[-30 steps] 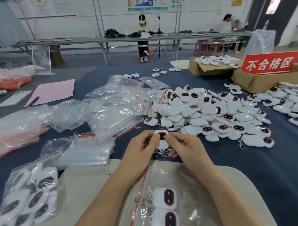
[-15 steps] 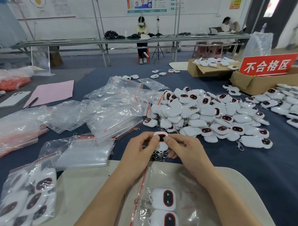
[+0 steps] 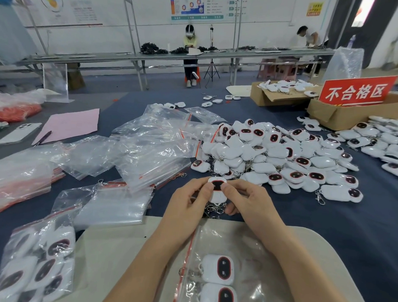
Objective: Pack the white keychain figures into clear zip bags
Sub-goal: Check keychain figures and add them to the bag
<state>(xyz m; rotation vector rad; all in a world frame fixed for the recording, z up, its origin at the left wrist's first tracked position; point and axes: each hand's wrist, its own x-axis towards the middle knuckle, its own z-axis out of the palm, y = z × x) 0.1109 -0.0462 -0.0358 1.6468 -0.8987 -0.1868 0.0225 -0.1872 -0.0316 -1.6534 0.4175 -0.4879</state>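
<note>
- Both forearms reach forward from the near edge. The left hand (image 3: pixel 187 204) and right hand (image 3: pixel 250 202) meet low over the dark blue counter (image 3: pixel 348 235).
- Each grip is clamped: thumbs and forefingers of both hands pinch one white plastic keychain figure with a dark oval face (image 3: pixel 217 190) from either side.
- A clear zip bag with a red seal strip (image 3: pixel 253 250) lies between the forearms on a beige mat (image 3: pixel 113 256), with two packed figures (image 3: pixel 218 269) inside.
- The loose heap of white figures (image 3: pixel 283 158) sits just beyond the hands, to the right of the empty clear bags (image 3: pixel 148 149).

Bright, even light; warped edges
</note>
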